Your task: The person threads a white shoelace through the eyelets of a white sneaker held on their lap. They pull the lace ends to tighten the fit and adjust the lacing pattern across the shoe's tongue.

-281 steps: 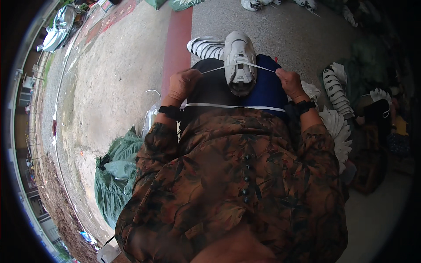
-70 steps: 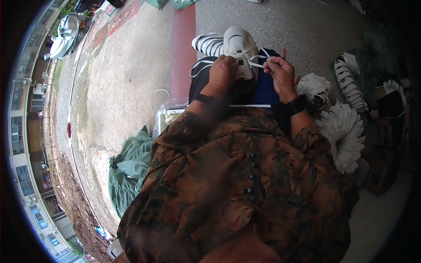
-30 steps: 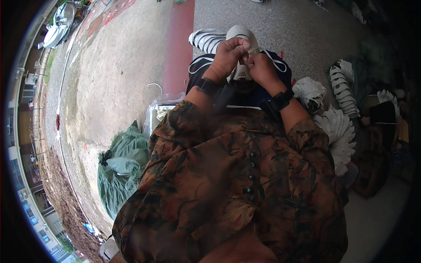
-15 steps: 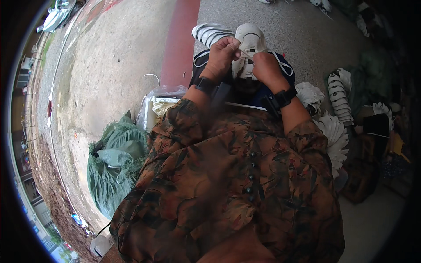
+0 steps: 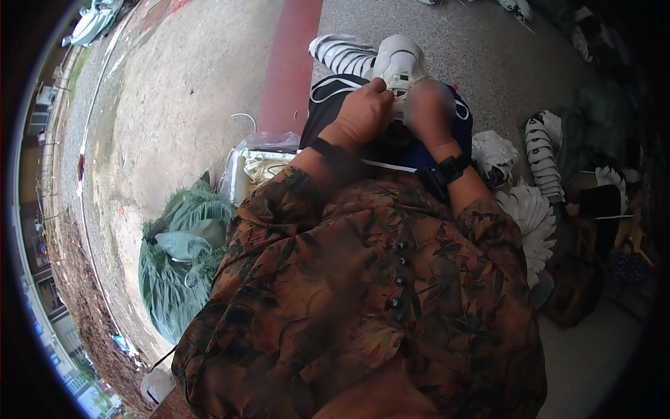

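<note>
A white sneaker (image 5: 400, 59) lies on my lap, toe pointing away from me. My left hand (image 5: 366, 112) is closed at the left of its lacing opening, knuckles up. Whatever its fingers grip is hidden. On the other side of the opening is my right hand (image 5: 428, 112), its fingers covered by a blurred patch, so their state cannot be made out. Part of the shoe's lacing area shows between the hands. Just beyond my left hand lies a stack of nested white shoe pieces (image 5: 343, 54).
Left of my lap stands a white box (image 5: 241, 174) with pale laces (image 5: 262, 166) and clear plastic. A green woven sack (image 5: 183, 258) sits nearer me. To the right are several stacks of white shoe pieces (image 5: 544, 157). A red stripe (image 5: 283, 77) crosses the concrete floor.
A thin pale lace showed between my raised hands earlier; it is now out of sight. My left hand has come down and right, against the shoe. The right hand has moved slightly.
</note>
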The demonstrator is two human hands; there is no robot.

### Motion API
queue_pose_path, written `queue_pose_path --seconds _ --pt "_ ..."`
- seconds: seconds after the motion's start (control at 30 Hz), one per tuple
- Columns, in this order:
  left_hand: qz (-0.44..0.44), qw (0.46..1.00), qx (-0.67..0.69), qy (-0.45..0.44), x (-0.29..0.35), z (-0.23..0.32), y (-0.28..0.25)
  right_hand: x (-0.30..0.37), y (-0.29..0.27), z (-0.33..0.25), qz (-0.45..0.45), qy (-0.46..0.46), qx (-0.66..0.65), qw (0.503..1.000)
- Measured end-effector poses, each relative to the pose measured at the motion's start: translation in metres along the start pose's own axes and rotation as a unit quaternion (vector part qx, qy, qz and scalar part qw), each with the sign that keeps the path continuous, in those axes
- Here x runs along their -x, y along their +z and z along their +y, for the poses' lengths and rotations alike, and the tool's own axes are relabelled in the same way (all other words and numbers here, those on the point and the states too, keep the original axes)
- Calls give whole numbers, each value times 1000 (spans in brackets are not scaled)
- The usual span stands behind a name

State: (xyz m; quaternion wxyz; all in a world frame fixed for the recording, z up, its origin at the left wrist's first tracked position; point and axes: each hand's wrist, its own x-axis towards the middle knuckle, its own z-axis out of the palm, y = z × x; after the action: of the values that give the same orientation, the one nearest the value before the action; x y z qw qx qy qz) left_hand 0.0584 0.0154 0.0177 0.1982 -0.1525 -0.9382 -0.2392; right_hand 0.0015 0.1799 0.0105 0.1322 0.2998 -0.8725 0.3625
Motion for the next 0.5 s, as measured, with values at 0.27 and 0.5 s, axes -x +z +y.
queue_pose_path --seconds 0.27,0.5 --pt "-2 998 -21 52 1 6 -6 0 17 6 64 25 -3 998" --pt "-12 997 -56 44 2 7 -2 6 18 7 81 48 10 996"
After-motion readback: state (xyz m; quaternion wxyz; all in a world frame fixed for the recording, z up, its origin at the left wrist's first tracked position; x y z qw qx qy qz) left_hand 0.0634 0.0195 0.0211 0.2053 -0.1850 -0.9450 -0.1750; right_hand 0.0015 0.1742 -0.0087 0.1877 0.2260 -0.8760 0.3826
